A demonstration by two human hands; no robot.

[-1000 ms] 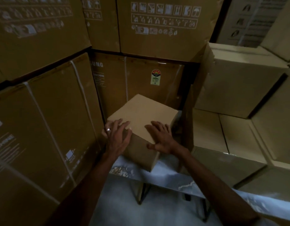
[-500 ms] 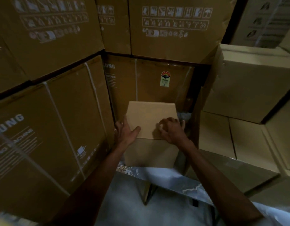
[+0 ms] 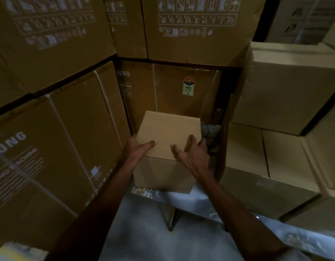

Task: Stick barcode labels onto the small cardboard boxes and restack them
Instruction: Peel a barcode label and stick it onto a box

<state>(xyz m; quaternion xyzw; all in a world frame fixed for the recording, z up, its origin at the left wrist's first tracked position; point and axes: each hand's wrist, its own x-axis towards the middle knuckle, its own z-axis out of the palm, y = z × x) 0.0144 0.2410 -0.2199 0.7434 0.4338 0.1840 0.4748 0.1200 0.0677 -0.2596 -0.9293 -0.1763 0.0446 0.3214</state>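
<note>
A small plain cardboard box (image 3: 168, 132) stands squarely on the left end of a metal bench (image 3: 198, 200), in the middle of the view. My left hand (image 3: 136, 149) holds its left side, thumb lying on the top face. My right hand (image 3: 193, 151) holds the right side, thumb on top and fingers curled over the right edge. No barcode label shows on the faces I can see.
Large brown appliance cartons (image 3: 55, 136) are stacked high on the left and behind (image 3: 181, 87), close to the box. Paler cardboard boxes (image 3: 287, 91) are piled on the right, partly on the bench. Grey floor (image 3: 144, 232) lies below, with a bench leg (image 3: 170, 217).
The box has been turned from a skewed angle to square on the bench. Both hands moved from lying on its near corner to gripping its left and right sides.
</note>
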